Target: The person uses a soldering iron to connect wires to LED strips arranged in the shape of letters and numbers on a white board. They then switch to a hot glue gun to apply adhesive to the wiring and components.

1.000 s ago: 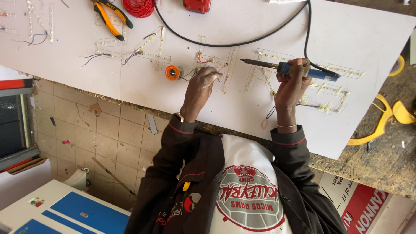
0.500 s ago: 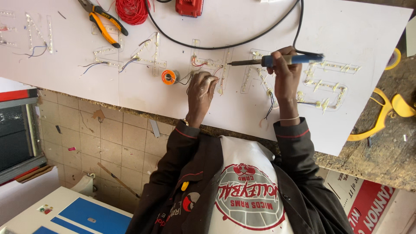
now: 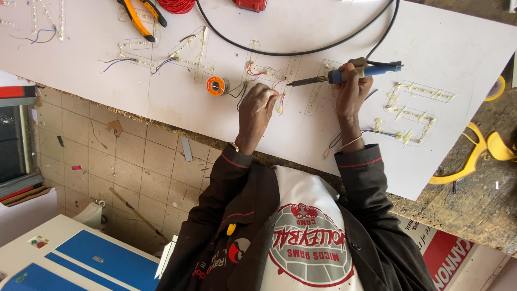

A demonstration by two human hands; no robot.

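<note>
My right hand grips a blue-handled soldering iron. Its metal tip points left, close to the fingers of my left hand. That hand pinches a thin wire at a clear letter-shaped piece fitted with small lights, which lies on a white board. An orange solder spool sits just left of my left hand, with thin solder trailing toward it. The iron's black cord loops across the board behind both hands.
More clear letter pieces with wires lie on the board. Orange-handled pliers, a red wire coil and a red object lie at the far edge. A yellow tool rests on the rough bench at right. Tiled floor lies below left.
My right hand has tilted the soldering iron so the handle end sits higher, and brought its tip nearer my left fingers. My left hand has stayed at the same letter piece.
</note>
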